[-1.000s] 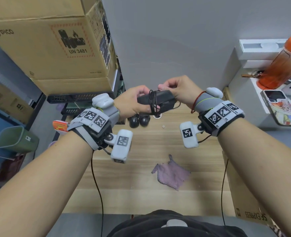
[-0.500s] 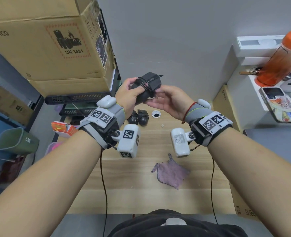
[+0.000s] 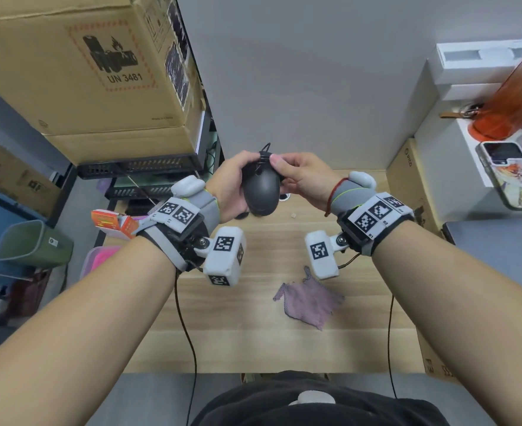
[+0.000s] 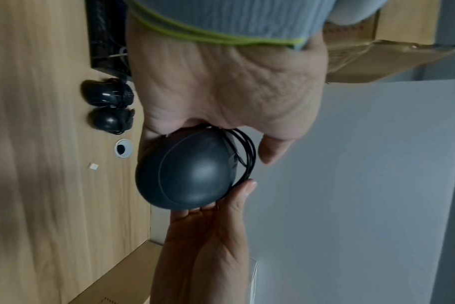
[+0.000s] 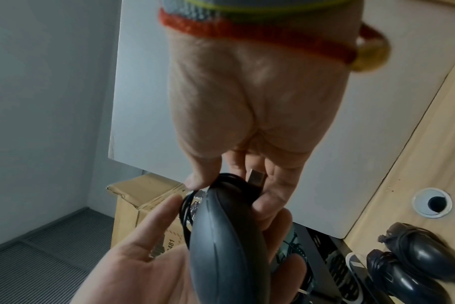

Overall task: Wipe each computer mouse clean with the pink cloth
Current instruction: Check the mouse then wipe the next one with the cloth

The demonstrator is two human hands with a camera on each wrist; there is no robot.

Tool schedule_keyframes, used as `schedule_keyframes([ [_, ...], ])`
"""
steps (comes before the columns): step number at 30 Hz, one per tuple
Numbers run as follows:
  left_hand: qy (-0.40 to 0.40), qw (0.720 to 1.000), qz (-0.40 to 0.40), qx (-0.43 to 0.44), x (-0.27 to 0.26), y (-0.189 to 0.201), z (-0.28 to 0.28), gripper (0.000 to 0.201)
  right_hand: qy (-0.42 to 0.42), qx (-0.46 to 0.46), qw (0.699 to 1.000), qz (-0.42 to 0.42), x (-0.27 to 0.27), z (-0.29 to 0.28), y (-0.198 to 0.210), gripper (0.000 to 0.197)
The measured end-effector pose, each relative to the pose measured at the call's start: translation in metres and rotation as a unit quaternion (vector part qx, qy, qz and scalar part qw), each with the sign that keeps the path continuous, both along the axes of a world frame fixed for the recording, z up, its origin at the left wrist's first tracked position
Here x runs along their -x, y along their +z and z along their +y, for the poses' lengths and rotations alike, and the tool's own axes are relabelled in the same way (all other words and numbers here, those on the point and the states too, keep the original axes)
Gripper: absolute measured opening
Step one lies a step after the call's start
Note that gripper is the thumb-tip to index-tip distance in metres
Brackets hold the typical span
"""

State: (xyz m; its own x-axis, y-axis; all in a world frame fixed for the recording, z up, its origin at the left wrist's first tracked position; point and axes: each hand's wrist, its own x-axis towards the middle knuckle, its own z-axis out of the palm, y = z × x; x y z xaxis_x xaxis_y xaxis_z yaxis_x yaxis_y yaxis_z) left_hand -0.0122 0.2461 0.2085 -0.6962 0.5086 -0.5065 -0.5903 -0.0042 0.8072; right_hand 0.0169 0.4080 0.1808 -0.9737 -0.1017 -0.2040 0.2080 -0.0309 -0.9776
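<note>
A: Two hands on one mouse. Left hand (image 3: 233, 182) cups the dark mouse (image 3: 261, 192) from its left side, fingers curled round the body. Right hand (image 3: 302, 179) pinches the front end, thumb and fingers closed on the wound cable (image 4: 243, 152) and the USB plug (image 5: 256, 178). Mouse is held in the air above the far part of the desk (image 3: 253, 333).

B: Which step?

A: I'd say pick-up and inspection. No wiping contact: the pink cloth (image 3: 309, 301) lies flat on the desk, well apart, below the right wrist.

B: Next move?

A: Likely one hand has to let go and fetch the cloth. The left grip looks enough to hold the mouse alone; right is nearer the cloth.

B: Room?

A: Going left to right: cardboard box (image 3: 78, 72) and black rack (image 3: 143, 167) close on the left, two more mice (image 4: 108, 107) near the desk's back edge beside the cable hole (image 4: 122, 151), another box (image 3: 407, 176) hard against the right edge. Bare wood round the cloth, so a straight reach down looks clear.
</note>
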Motion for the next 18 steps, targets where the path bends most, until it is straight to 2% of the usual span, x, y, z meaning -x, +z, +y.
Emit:
schedule_keyframes([
  [6,0.016,0.999,-0.035,0.017,0.005,-0.029,-0.006,0.054,-0.022,-0.005,0.999,-0.039,0.003,-0.003,-0.02,0.052],
  [9,0.045,0.997,-0.054,0.017,0.004,-0.051,-0.006,0.049,-0.048,-0.091,0.994,-0.033,0.003,-0.009,-0.038,0.038],
  [11,0.085,0.994,-0.059,0.022,0.003,-0.061,-0.007,0.04,-0.052,-0.163,0.985,-0.033,0.003,-0.01,-0.045,0.046],
  [15,0.105,0.991,-0.072,0.035,-0.001,-0.094,-0.014,0.038,-0.061,-0.221,0.968,-0.098,-0.01,-0.003,-0.078,0.048],
  [18,0.145,0.983,-0.101,0.044,-0.006,-0.115,-0.022,0.036,-0.049,-0.297,0.937,-0.178,-0.035,0.003,-0.121,0.046],
])
